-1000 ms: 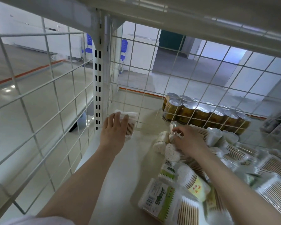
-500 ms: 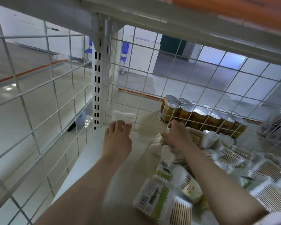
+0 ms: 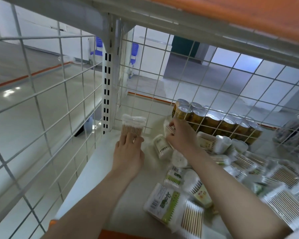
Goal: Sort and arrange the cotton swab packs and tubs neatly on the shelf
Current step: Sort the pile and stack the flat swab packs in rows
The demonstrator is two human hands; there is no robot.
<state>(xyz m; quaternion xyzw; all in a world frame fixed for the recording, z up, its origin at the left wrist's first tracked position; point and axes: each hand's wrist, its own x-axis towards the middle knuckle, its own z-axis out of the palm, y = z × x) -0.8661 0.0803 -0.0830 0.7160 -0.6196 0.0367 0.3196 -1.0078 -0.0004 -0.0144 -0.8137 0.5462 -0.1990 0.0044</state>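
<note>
Left hand (image 3: 129, 152) fingers straight on upright swab pack (image 3: 133, 125), right hand (image 3: 180, 135) fingers pinching another pack (image 3: 169, 129).

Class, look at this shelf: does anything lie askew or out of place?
Yes. The swab packs and tubs on the right lie jumbled, overlapping at odd angles. One round tub lies tipped on its side. Only the pack at the left hand stands upright in the corner.

Glossy clear plastic swab pack (image 3: 133, 125)
</note>
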